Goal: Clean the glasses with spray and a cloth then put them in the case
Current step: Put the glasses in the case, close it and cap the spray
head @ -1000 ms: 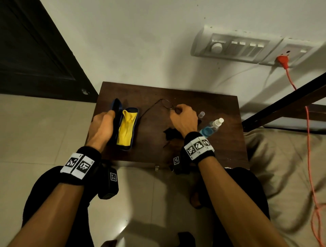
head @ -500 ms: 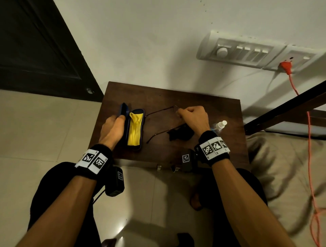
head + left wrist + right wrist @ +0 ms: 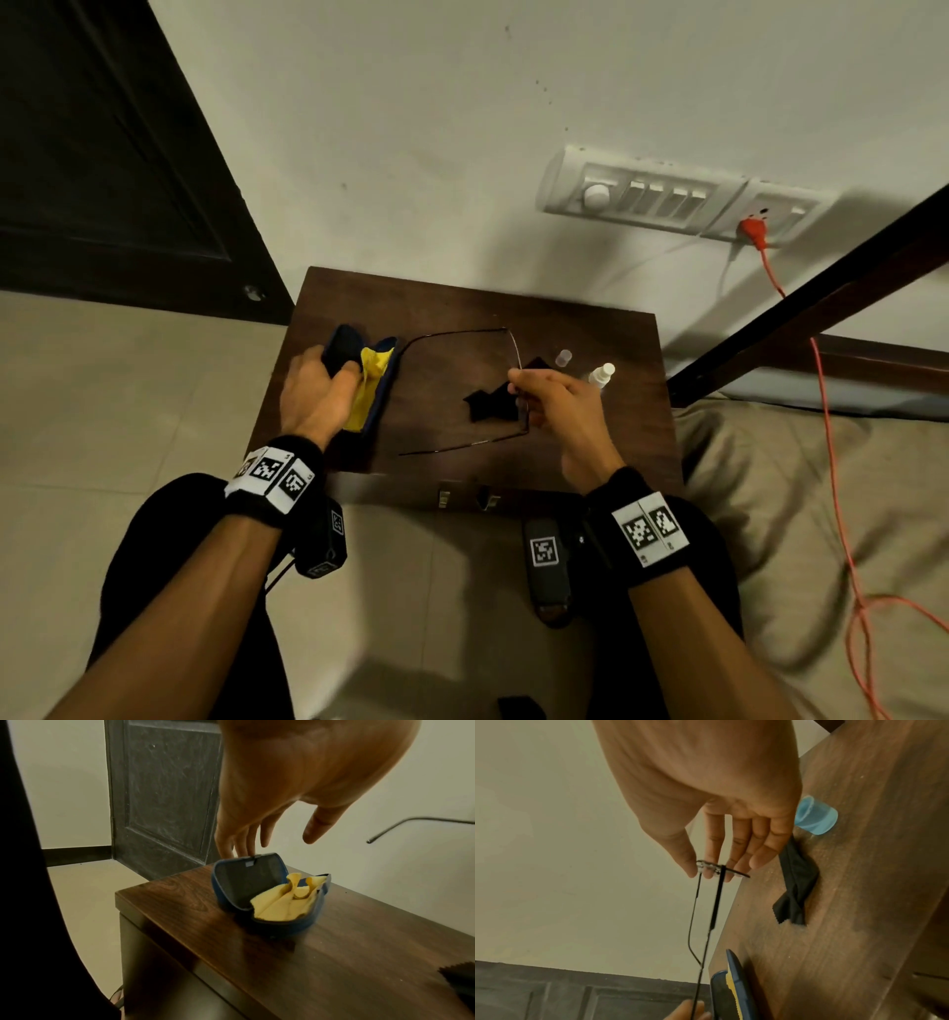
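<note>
My right hand (image 3: 516,386) pinches the thin black glasses (image 3: 519,360) by the front, above the brown table (image 3: 462,303). Both temples are unfolded and point left toward the case. In the right wrist view, thumb and fingertips (image 3: 693,870) clamp the glasses (image 3: 721,871). The open dark blue case (image 3: 382,395) lies at the table's left with a yellow cloth (image 3: 372,383) inside. My left hand (image 3: 318,390) rests straight fingers (image 3: 239,847) against the back of the raised lid of the case (image 3: 246,880), thumb off it. A black cloth (image 3: 490,403) lies under the glasses. The spray bottle (image 3: 601,374) stands behind my right hand.
A small clear cap (image 3: 563,357) sits by the bottle. A white wall with a switch panel (image 3: 642,195) runs along the table's far edge. A dark door (image 3: 102,154) is at the left, a bed with beige bedding (image 3: 770,488) and an orange cable (image 3: 832,437) at the right.
My right hand has lifted the glasses off the table and brought them nearer, temples now aimed at the case. The left hand has stayed at the case lid.
</note>
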